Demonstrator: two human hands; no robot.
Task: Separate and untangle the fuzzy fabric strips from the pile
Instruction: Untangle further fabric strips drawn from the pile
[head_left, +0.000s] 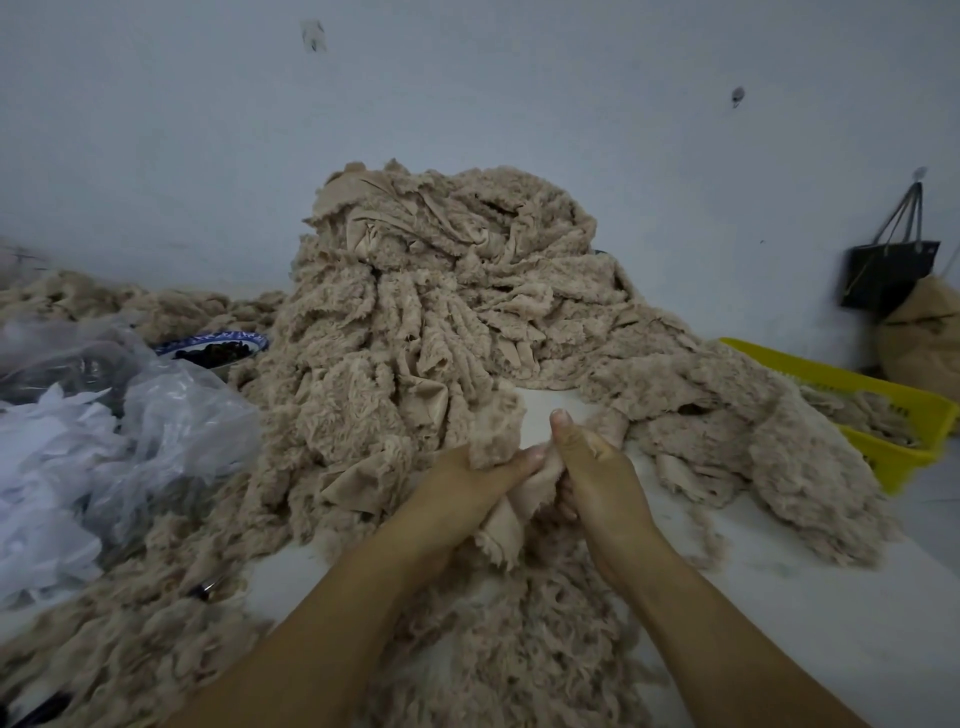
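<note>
A tall pile of beige fuzzy fabric strips (436, 291) rises in the middle of the white table (810, 597) and spills to both sides. My left hand (467, 488) and my right hand (597, 478) meet in front of the pile. Both grip one fuzzy strip (506, 514) between them; its smooth backing shows between my palms and its frayed end hangs down. My right thumb points up. More loose strips (519, 649) lie under my forearms.
Crumpled clear plastic bags (130, 415) with white scraps sit at the left. A blue-rimmed bowl (218, 345) with dark contents stands behind them. A yellow basket (883, 410) holding strips is at the right, and a black bag (888, 270) hangs on the wall.
</note>
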